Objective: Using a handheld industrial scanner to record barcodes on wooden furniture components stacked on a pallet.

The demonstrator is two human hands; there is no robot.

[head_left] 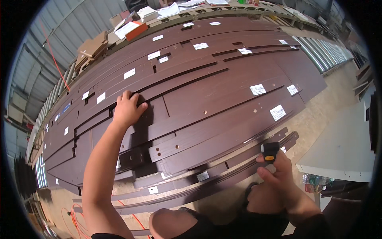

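Dark brown boards point(223, 91) lie side by side and stacked in a broad layer in front of me, many with white paper labels point(258, 89). My left hand point(129, 109) reaches over them at the middle left, its fingers curled over a board's edge beside a dark gap. What its fingertips touch is partly hidden. At the lower right, my right hand point(278, 169) holds a small black scanner-like device point(270, 151) with an orange button, above narrow brown strips point(254, 153). Whether the device is strapped to a finger does not show.
Roller conveyors point(324, 55) flank the boards. Papers point(169, 10) and an orange-sided box point(136, 32) sit beyond, with cardboard point(94, 44) at far left. A pale panel point(338, 139) and plastic bottles point(316, 179) are at right. Orange cable point(75, 219) coils on the floor.
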